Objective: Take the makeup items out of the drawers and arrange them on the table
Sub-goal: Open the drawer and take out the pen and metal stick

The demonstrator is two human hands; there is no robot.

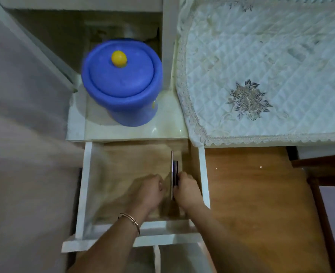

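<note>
A white drawer [83, 186] is pulled out below me, with a light wooden floor. Inside it a thin, flat dark makeup case [174, 166] with a pale edge stands on its side near the right wall. My right hand [188, 191] grips the near end of the case from the right. My left hand [149, 191], with a bracelet on the wrist, is inside the drawer just left of the case, fingers curled; whether it touches the case is unclear. The rest of the drawer floor looks bare.
A blue lidded tub [123, 81] with a yellow knob stands on the cream cabinet top [143, 129] behind the drawer. To the right lies a white quilted cloth [261, 66] over the table. A wooden surface [251, 194] lies right of the drawer. A grey curtain [24, 134] hangs at left.
</note>
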